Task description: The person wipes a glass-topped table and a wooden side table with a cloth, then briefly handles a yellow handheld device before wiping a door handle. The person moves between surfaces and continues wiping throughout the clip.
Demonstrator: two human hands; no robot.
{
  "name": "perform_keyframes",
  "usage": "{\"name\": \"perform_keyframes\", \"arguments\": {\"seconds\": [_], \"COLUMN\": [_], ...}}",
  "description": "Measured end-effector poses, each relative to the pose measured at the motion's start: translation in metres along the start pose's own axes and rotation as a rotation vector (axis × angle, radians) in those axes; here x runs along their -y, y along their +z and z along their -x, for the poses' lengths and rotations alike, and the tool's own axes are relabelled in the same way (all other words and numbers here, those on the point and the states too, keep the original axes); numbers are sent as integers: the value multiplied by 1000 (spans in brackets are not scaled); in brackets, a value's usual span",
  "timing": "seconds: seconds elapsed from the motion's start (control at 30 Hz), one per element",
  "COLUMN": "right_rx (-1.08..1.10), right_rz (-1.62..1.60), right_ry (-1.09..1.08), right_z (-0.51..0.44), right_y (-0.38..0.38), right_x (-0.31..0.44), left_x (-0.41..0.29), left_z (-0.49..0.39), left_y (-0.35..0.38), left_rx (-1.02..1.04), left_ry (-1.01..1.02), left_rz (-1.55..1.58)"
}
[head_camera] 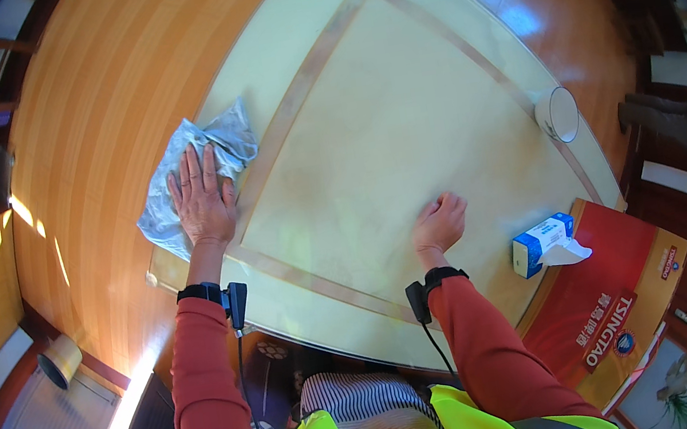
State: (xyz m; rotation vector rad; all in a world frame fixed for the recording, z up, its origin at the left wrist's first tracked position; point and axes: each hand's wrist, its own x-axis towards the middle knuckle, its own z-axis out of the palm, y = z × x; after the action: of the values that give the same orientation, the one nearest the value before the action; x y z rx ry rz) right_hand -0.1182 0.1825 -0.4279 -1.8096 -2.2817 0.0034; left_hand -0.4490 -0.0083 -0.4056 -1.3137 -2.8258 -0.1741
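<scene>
My left hand [205, 206] lies flat on a crumpled light blue-grey cloth [162, 199], fingers stretched out and slightly apart. The cloth covers part of the left edge of a pale tabletop [361, 110] with brownish bands, and some of it hangs over the side. Over the near right part of the same table, my right hand [442, 222] is curled into a loose fist, and I see nothing in it. Whether this fist touches the surface cannot be told.
A white cup [557, 115] is near the right edge. Below it, a blue-and-white tissue pack [544, 245] has one tissue pulled partly out, beside a red and gold Tsingtao carton [598, 289]. A bin [61, 361] stands on the wooden floor [101, 131] at the left.
</scene>
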Motion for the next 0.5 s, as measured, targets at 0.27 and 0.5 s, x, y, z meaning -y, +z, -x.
{"name": "perform_keyframes", "arguments": {"seconds": [0.27, 0.5], "right_rx": [35, 16], "right_rz": [-15, -30], "right_ry": [11, -1], "right_z": [1, 1], "right_y": [-3, -2], "right_x": [3, 0], "left_x": [-6, -90], "left_z": [-77, -182], "left_y": [24, 49], "left_rx": [-67, 64], "left_ry": [-57, 279], "left_rz": [100, 633]}}
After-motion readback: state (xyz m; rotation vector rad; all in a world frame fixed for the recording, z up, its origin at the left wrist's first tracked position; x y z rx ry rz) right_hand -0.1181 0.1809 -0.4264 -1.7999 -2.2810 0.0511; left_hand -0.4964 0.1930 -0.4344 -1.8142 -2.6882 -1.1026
